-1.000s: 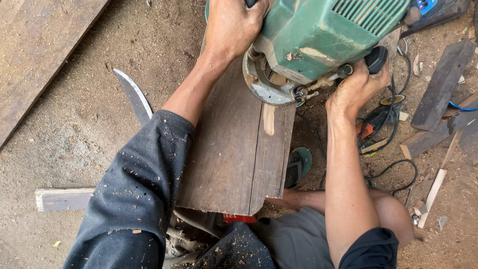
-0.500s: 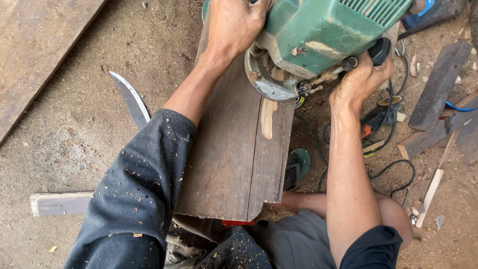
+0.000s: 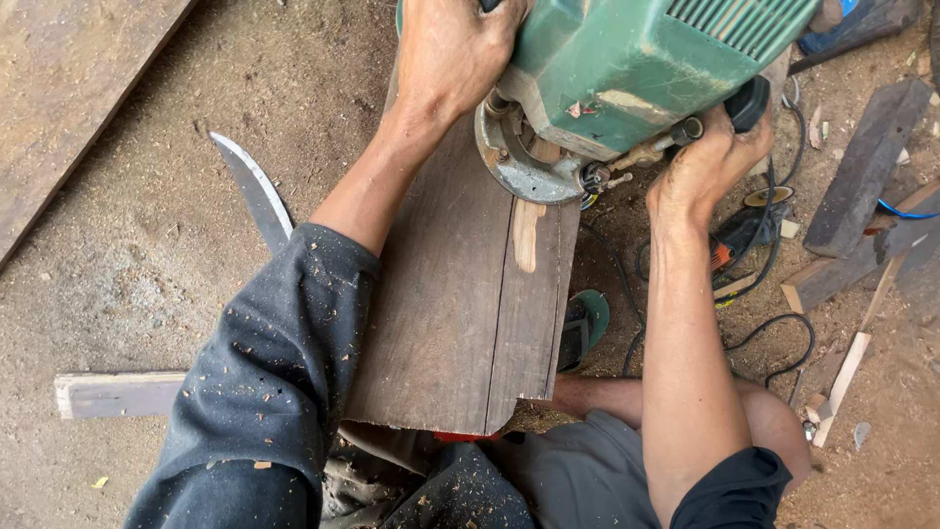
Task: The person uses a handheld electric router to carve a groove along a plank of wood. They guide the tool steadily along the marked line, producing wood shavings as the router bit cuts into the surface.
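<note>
A large green power router (image 3: 636, 78) sits on a dark wooden board (image 3: 460, 304) that lies lengthwise in front of me. My left hand (image 3: 455, 54) grips the router's left handle at the top of the view. Gripping its black right handle is my right hand (image 3: 710, 162). The tool's round metal base (image 3: 519, 171) rests on the board's far end. Behind it a short pale groove (image 3: 526, 235) is cut into the wood.
A curved blade (image 3: 255, 191) lies on the dirt floor to the left. A pale wood strip (image 3: 117, 392) lies at lower left. Dark offcuts (image 3: 867, 167), black cables (image 3: 774, 333) and an orange-black tool (image 3: 739, 240) crowd the right. A wide plank (image 3: 69, 88) fills the upper left.
The router has moved a little farther along the board, away from me, with both hands on it. The pale groove behind its base has grown longer.
</note>
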